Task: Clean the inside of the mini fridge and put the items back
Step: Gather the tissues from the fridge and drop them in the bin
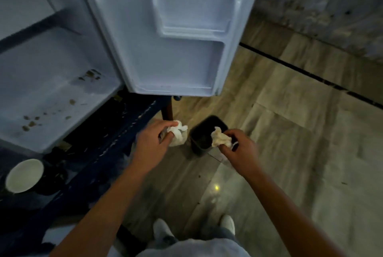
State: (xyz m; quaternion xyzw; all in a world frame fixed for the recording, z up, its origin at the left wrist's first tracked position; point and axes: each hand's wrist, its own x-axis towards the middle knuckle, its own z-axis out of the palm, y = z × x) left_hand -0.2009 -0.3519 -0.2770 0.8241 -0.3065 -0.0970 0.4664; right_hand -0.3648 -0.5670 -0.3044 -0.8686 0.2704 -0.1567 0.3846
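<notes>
The white mini fridge [51, 82] stands open at the upper left, its floor spotted with brown stains and its shelves bare. Its door [170, 35] swings out to the right, door pockets empty. My left hand [153, 138] is closed around a crumpled white tissue [179, 134] just left of a small black bin [204, 138] on the floor. My right hand [238, 145] pinches a soiled, yellowish tissue [220, 138] directly over the bin's opening.
The fridge rests on a dark blue table [99, 153]. A white bowl [23, 175] sits on that table at the lower left. Marble floor [290, 132] spreads to the right up to a wall. My shoes [163, 232] show at the bottom.
</notes>
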